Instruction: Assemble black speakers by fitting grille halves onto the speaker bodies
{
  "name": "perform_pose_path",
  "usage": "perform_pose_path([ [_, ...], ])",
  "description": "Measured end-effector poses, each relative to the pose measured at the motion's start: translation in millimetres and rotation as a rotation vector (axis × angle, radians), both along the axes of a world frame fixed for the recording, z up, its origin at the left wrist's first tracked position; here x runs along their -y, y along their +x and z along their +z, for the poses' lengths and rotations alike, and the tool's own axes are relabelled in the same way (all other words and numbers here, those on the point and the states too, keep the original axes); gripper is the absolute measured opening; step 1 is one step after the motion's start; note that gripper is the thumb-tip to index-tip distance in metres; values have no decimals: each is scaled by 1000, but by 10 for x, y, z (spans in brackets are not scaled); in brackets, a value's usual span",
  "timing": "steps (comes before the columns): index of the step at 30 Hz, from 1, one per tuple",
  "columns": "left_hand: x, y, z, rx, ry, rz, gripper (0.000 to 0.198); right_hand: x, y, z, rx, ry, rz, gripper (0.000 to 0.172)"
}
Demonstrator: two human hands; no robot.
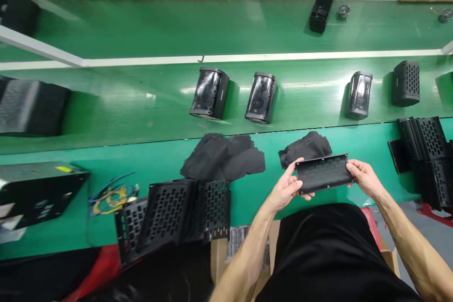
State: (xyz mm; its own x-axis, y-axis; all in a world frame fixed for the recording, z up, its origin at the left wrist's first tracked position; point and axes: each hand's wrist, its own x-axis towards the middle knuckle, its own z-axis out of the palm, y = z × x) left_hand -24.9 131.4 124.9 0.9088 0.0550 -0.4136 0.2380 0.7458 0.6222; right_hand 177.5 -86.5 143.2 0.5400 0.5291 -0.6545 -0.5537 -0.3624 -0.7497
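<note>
A black rectangular grille panel [323,174] is held over the table's near edge, its hollow side facing up. My left hand [288,184] grips its left end, with the thumb on the rim and fingers beneath. At the right end, my right hand [363,177] pinches the corner. Just behind the panel lies a small pile of black cloth pieces [307,146]. A larger pile of black cloth [222,158] sits to the left, with several perforated black grilles [166,212] stacked in front of it.
Speaker units [261,97] stand upright on the green conveyor [141,104] beyond the table [276,198]. More grilles [430,151] are stacked at the right. Coiled cables [111,200] and a black box [38,193] lie at the left. A white rail [247,58] crosses behind.
</note>
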Motion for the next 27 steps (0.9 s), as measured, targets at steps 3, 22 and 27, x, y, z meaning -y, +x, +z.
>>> perform_pose_path([
  [3, 0, 2, 4, 5, 1, -6, 104, -1, -3, 3, -5, 8, -7, 54],
  [22, -113, 24, -103, 44, -154, -1, 71, 42, 77, 46, 10, 59, 9, 54],
  [27, -182, 364, -312, -50, -428, -175, 76, -130, 150, 79, -53, 43, 229, 61],
])
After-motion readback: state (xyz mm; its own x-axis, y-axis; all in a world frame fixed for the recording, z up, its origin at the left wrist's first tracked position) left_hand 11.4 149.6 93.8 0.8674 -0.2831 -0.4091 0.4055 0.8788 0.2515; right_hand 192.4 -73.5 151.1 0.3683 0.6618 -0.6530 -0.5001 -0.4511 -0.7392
